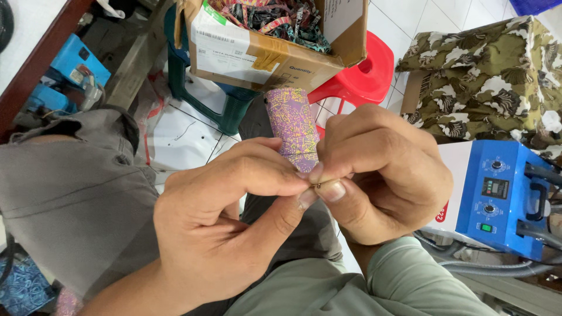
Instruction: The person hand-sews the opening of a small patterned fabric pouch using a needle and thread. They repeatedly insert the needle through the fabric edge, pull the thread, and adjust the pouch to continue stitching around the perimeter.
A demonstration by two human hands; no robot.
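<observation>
fabric roll [291, 126]: purple, yellow squiggles | stool [360, 76]: red | machine [497, 196]: blue-white | cloth [492, 76]: olive-white leaf print

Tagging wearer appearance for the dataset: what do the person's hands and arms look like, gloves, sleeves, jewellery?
Both hands are bare: no gloves, and no rings or watch visible. The left hand has its forearm uncovered to the frame edge. The right hand emerges from a pale grey-green long sleeve with a loose cuff at the wrist. Fingernails on the fingers are short and unpainted. No markings or cables.
</observation>
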